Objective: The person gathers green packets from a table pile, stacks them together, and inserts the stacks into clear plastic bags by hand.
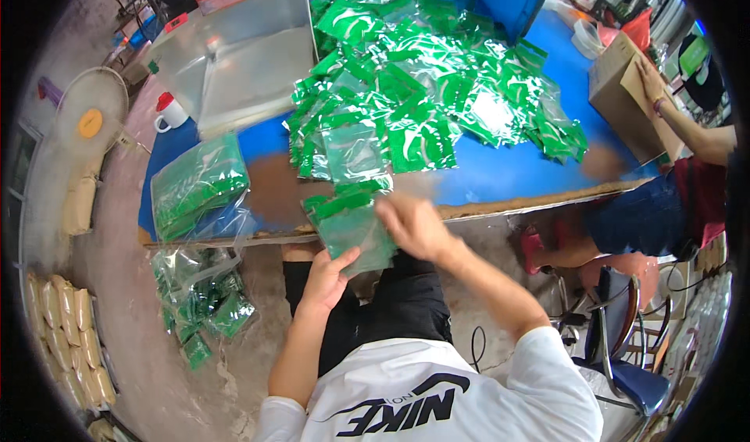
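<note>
In front of my lap, at the table's near edge, my left hand (pixel 326 279) grips a stack of flat green and clear plastic packets (pixel 351 235), thumb on top and fingers underneath. My right hand (pixel 414 227) is at the right edge of that stack, its fingers curled and a little blurred. Whatever may lie between its fingertips is hidden. Just beyond the stack, one clear packet with a green band (pixel 355 153) lies at the front of a big loose pile of shiny green packets (pixel 422 75).
The blue table (pixel 500 176) has a worn brown edge. On its left are a bundled bag of green packets (pixel 199 184), a white-and-red mug (pixel 169 112) and a metal tray (pixel 258 75). More bagged packets (pixel 195 294) hang below. A co-worker's hand (pixel 650 81) touches a cardboard box (pixel 625 90).
</note>
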{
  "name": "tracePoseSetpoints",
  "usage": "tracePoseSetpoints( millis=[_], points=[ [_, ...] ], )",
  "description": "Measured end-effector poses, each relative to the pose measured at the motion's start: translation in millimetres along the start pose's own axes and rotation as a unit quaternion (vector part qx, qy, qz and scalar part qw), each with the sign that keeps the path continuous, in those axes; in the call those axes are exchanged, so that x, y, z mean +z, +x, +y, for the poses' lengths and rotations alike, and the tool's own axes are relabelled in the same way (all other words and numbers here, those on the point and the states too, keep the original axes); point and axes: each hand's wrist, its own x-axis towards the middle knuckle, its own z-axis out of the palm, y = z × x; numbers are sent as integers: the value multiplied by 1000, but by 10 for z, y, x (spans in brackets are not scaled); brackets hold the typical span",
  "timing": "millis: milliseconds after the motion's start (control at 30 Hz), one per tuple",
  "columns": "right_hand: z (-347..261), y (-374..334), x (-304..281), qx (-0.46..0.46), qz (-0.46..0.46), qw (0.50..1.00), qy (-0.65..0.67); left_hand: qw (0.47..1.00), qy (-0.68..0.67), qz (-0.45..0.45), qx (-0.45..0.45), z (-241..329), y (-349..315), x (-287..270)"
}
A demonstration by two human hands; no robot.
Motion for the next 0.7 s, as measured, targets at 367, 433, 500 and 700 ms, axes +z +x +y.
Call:
tracePoseSetpoints(
  millis=[367, 433, 500, 700],
  points=[
    [389, -363, -101, -142, 146, 959, -196, 999, 37, -9, 21, -178, -248, -184],
    [352, -426, -185, -127, 201, 958, -162, 1000, 10, -22, -2, -179, -240, -152],
    [233, -413, -179, -95, 388, 917, -18, 996, -60, -53, -25, -191, -253, -50],
    [-79, -474, 155, 96, 96, 900, 414, 978, -196, -70, 3, -178, -173, 255]
  ],
)
